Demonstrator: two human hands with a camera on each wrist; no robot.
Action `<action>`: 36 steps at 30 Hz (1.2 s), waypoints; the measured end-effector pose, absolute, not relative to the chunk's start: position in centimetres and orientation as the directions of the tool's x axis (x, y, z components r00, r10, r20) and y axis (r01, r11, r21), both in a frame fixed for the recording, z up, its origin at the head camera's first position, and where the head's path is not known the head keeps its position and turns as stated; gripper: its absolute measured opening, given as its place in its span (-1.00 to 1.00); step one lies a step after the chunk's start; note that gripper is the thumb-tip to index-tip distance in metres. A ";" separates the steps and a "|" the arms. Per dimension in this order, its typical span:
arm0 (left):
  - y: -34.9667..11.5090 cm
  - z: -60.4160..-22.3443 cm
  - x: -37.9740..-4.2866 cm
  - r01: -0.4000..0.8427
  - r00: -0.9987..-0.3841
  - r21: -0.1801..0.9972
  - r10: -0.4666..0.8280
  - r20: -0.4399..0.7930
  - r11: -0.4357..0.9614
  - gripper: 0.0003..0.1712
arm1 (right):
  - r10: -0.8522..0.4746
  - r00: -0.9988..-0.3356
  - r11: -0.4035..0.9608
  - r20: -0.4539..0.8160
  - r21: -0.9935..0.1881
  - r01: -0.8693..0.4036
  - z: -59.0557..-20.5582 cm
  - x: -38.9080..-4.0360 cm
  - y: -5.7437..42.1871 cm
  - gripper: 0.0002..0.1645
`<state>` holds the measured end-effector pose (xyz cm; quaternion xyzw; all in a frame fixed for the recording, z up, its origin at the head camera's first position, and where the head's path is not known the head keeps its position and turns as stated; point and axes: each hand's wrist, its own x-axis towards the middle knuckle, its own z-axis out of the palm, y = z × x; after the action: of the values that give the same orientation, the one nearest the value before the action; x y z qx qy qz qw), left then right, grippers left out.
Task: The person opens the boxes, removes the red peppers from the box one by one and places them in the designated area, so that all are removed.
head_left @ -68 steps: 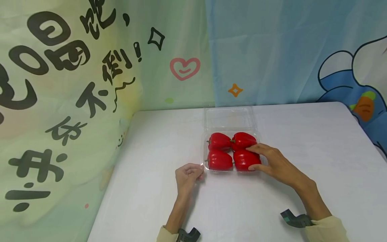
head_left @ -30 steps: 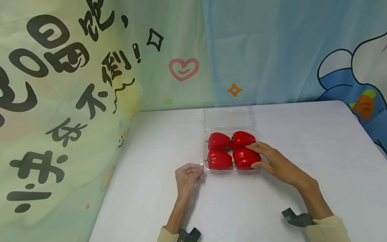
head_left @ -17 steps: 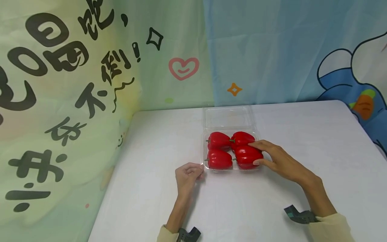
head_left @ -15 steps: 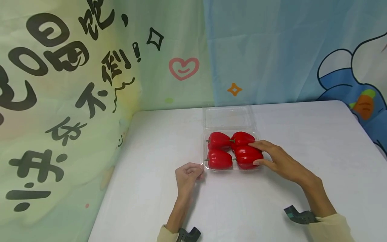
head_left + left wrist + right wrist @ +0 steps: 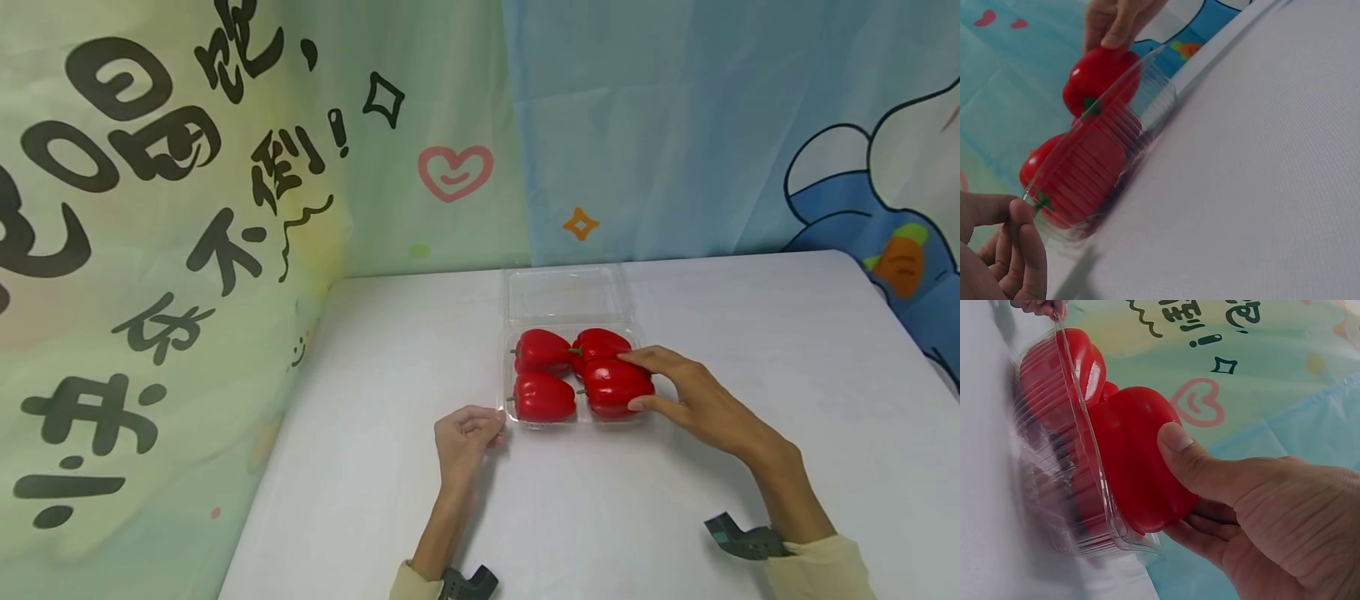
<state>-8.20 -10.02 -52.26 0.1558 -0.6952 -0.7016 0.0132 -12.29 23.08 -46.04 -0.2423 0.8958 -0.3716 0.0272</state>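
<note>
White, finely textured surface (image 5: 360, 458), printed cloth backdrop (image 5: 420, 50): ribbed clear-plastic box (image 5: 1054, 534), lid (image 5: 566, 293) folded back, holds three glossy lobed red peppers (image 5: 544, 397), left hand (image 5: 467, 442) pinching its near-left corner, right hand (image 5: 686, 396) gripping the near-right pepper (image 5: 611, 392) partly above the rim.

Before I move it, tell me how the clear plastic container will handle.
The clear container probably flexes, its ribbed wall looking thin. Its open lid may flap when lifted, extending off the far side. Glossy highlights suggest possibly slippery plastic.
</note>
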 end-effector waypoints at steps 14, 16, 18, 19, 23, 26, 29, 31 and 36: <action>-10.2 -52.5 -8.1 -0.194 -0.951 0.980 -0.236 -0.197 -0.036 -0.91 | -0.384 -0.878 0.559 0.287 -0.685 -0.468 -46.0 -12.2 23.1 -0.20; -10.2 -52.5 -8.1 -0.196 -0.951 0.980 -0.239 -0.198 -0.032 -0.91 | -0.375 -0.876 0.552 0.303 -0.686 -0.474 -46.1 -12.2 23.2 -0.20; -10.2 -52.6 -8.1 -0.201 -0.949 0.979 -0.241 -0.201 -0.027 -0.91 | -0.369 -0.876 0.549 0.311 -0.688 -0.475 -46.2 -12.2 23.2 -0.20; -10.2 -52.6 -8.1 -0.202 -0.949 0.979 -0.243 -0.202 -0.025 -0.91 | -0.365 -0.877 0.549 0.312 -0.688 -0.474 -46.2 -12.2 23.2 -0.19; -10.1 -52.6 -8.1 -0.205 -0.948 0.978 -0.244 -0.205 -0.026 -0.92 | -0.352 -0.881 0.555 0.318 -0.687 -0.470 -46.2 -12.2 23.1 -0.19; -10.1 -52.6 -8.1 -0.202 -0.949 0.979 -0.241 -0.203 -0.029 -0.92 | -0.340 -0.879 0.557 0.333 -0.682 -0.474 -46.1 -12.1 23.2 -0.19; -10.1 -52.6 -8.1 -0.201 -0.950 0.979 -0.239 -0.201 -0.026 -0.92 | -0.330 -0.876 0.557 0.350 -0.677 -0.481 -46.0 -12.2 23.2 -0.19; -10.1 -52.6 -8.2 -0.200 -0.951 0.979 -0.235 -0.201 -0.028 -0.92 | -0.323 -0.876 0.556 0.359 -0.677 -0.483 -46.1 -12.2 23.3 -0.18; -10.1 -52.7 -8.2 -0.198 -0.952 0.979 -0.230 -0.203 -0.045 -0.91 | -0.307 -0.878 0.563 0.367 -0.674 -0.478 -46.3 -12.3 23.5 -0.17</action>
<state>-8.23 -10.12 -52.66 0.1549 -0.6909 -0.7060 0.0114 -12.33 23.49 -46.33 -0.2236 0.8778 -0.4105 -0.1047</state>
